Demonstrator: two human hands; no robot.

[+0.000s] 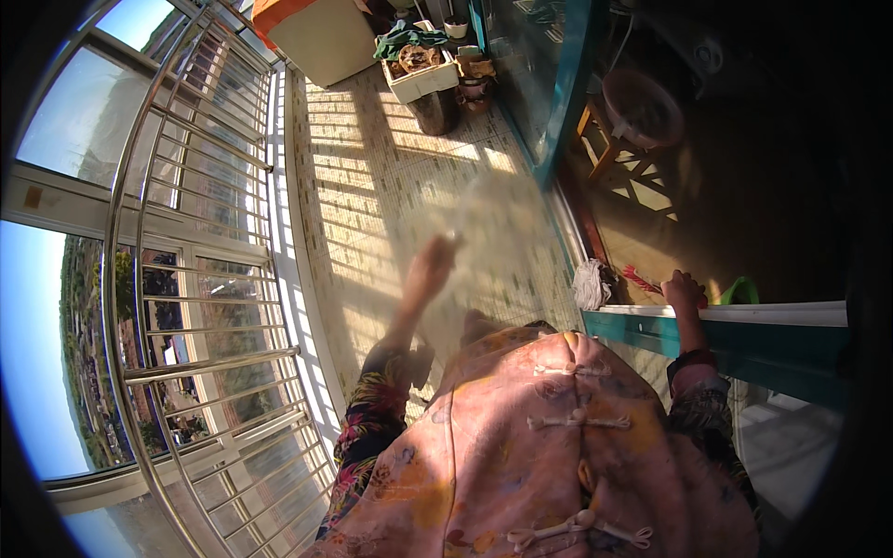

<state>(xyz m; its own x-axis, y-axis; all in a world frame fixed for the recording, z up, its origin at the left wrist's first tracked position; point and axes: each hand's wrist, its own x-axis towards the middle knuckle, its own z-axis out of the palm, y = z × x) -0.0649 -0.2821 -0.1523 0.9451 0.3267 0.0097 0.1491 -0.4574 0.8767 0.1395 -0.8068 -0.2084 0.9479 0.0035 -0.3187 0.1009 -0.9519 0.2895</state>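
Note:
My left hand point(430, 270) reaches forward above the tiled floor point(349, 228), closed and partly blurred. A small pale thing shows at its fingertips, and a faint see-through smear spreads beyond it; I cannot make out what it is. To the right, my right hand point(684, 290) is closed at the door frame's white sill point(791, 312). A long, narrow red thing with a ragged outline point(640, 278) sticks out of it to the left. Beside that lies a bundle of whitish strands point(593, 284). A bright green loop point(741, 291) is just right of this hand.
Metal railings point(195, 367) and windows line the left side. Ahead stand a white planter box point(420, 79), a brown pot point(474, 88) and a large pale box-shaped thing point(321, 42). A teal-framed glass door point(558, 112) is at right; beyond it are a pinkish basin point(642, 110) and wooden stand point(595, 149).

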